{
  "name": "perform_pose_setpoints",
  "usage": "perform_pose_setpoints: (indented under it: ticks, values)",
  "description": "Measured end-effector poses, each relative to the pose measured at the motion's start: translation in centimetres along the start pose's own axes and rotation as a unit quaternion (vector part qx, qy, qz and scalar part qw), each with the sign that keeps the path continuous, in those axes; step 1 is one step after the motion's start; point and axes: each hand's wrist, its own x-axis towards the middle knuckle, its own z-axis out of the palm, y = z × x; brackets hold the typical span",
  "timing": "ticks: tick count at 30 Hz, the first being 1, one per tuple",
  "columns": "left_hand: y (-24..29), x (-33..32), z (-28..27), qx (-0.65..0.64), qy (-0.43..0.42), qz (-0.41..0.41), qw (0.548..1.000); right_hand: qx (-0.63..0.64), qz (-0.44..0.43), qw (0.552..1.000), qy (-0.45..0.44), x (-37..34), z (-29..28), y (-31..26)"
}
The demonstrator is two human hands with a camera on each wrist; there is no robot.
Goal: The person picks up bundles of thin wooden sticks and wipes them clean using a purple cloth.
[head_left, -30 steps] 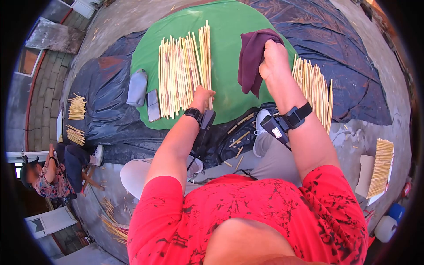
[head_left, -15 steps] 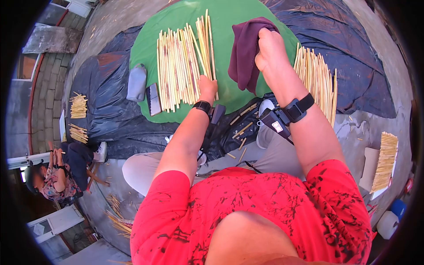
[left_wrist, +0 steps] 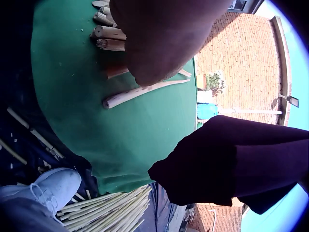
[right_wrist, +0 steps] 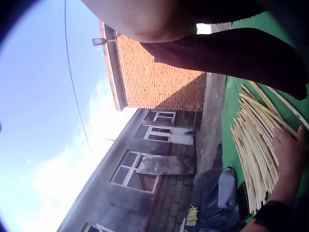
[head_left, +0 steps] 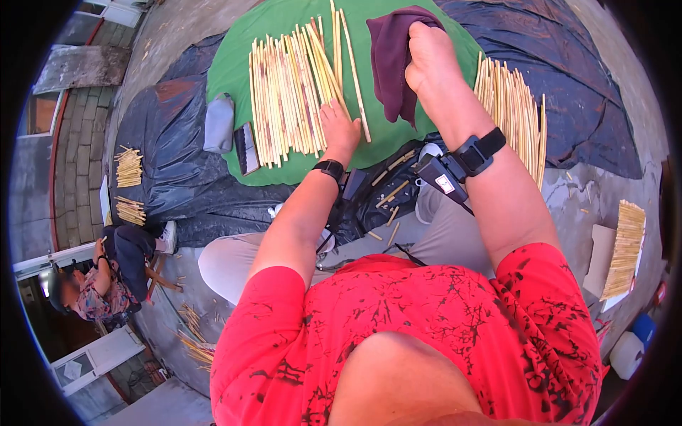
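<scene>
In the head view my left hand (head_left: pixel 341 131) rests on the right edge of a row of pale peeled sticks (head_left: pixel 284 99), its fingers extended over their near ends. One single stick (head_left: pixel 355 74) lies apart, slanting just right of that hand. My right hand (head_left: pixel 432 53) grips a dark maroon cloth (head_left: pixel 392 64), which hangs down to the left of the fist above the green cloth (head_left: pixel 383 135). The left wrist view shows the maroon cloth (left_wrist: pixel 207 164) hanging beside the lone stick (left_wrist: pixel 140 93). In the right wrist view, left-hand fingers (right_wrist: pixel 282 140) touch the sticks.
A grey pouch (head_left: pixel 219 124) and a phone (head_left: pixel 246 149) lie left of the row. Another pile of sticks (head_left: pixel 508 106) is at the right on black plastic sheeting (head_left: pixel 561 92). More sticks (head_left: pixel 621 248) sit at far right. A seated person (head_left: pixel 106 284) is at far left.
The left hand has loosened from the sticks at the row's right edge and spread its fingers. One stick now lies separate to the right. The right hand still holds the maroon cloth.
</scene>
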Motion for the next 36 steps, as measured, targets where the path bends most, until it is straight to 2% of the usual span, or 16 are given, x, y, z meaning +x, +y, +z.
perform_pose_setpoints:
  ticks: [2,11,14,16,18,20,24,30,32,36]
  values:
    - [-0.4,-0.1,0.5,0.064,-0.033,0.075,0.995,-0.01,0.004,1.0,-0.002,-0.1,0.1,0.2]
    - [-3.7,0.3,0.9,0.086,-0.056,0.084,0.991,-0.016,0.024,0.999,-0.023,-0.3,0.2,0.2]
    - [-2.9,-0.2,0.6,0.081,-0.032,0.096,0.992,0.0,0.015,1.0,-0.009,0.1,0.2,0.7]
    - [-1.6,-0.5,0.3,0.099,-0.072,0.123,0.985,-0.02,0.01,1.0,-0.009,0.2,0.2,1.0]
    - [-0.9,-0.6,0.5,0.109,-0.092,0.118,0.983,-0.02,0.02,0.999,-0.018,0.0,0.1,0.8]
    - [-0.8,-0.6,1.1,0.09,-0.061,0.076,0.991,-0.02,0.028,0.999,-0.027,-0.4,0.3,0.3]
    - [-1.7,-0.3,0.7,0.072,-0.079,0.072,0.992,-0.013,0.026,0.999,-0.022,-0.8,0.4,-0.1]
    - [-3.4,0.0,-0.3,0.112,-0.095,0.079,0.986,0.009,0.023,1.0,-0.011,-1.1,0.6,-0.1]
    - [-4.0,0.1,-0.3,0.144,-0.087,0.104,0.98,0.017,0.026,0.999,-0.007,-1.3,0.7,-0.2]
    - [-5.2,1.0,-0.8,0.137,-0.1,0.109,0.979,0.031,0.024,0.999,-0.028,0.0,0.0,1.0]
